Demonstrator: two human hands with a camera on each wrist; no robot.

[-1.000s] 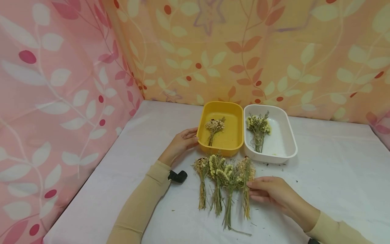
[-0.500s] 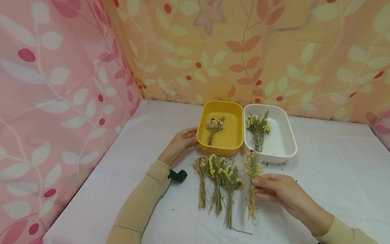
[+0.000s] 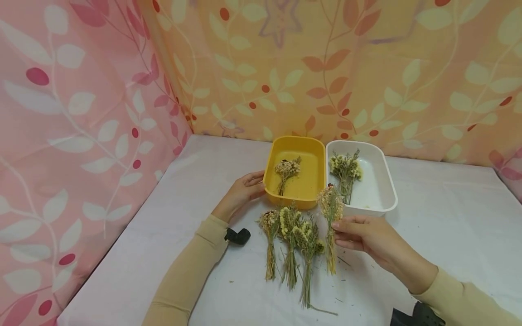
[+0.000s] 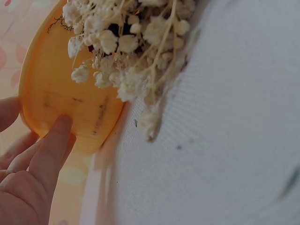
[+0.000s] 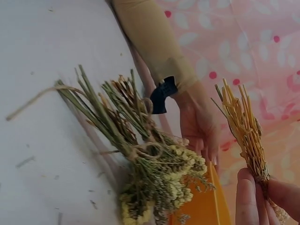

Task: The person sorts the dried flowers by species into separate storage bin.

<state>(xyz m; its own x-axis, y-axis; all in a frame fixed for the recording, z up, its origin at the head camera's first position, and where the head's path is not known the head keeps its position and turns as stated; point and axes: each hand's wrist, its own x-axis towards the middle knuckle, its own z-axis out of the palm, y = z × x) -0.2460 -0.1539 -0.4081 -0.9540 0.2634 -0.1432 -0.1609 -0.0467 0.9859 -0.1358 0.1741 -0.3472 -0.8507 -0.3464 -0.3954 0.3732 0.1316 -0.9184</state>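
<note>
My right hand (image 3: 377, 240) pinches a small dried flower bouquet (image 3: 329, 208) by its stems, thumb and fingers close round the tie. Its pale heads point up and overlap the near edge of the white tray (image 3: 390, 181) in the head view; the yellowish stem ends (image 5: 243, 126) show in the right wrist view. My left hand (image 3: 244, 190) touches the left side of the yellow tray (image 3: 314, 170), its fingers (image 4: 54, 140) fairly straight against the outer wall. Between the hands lie a pale bouquet (image 3: 270, 235) and two yellow-headed bouquets (image 3: 291, 244), stems toward me.
One pale bouquet (image 3: 287, 170) lies inside the yellow tray. Tied yellow-flowered stems (image 3: 345, 174) lie at the left of the white tray, which stands beside the yellow one. Plant crumbs dot the white cloth (image 3: 448, 217). Printed curtains (image 3: 261, 68) close off the back and left.
My right hand has lifted the pale bouquet from the right end of the row, moved it right, then upward toward the trays. The neighbouring yellow bouquet shifted slightly. My left hand stays put.
</note>
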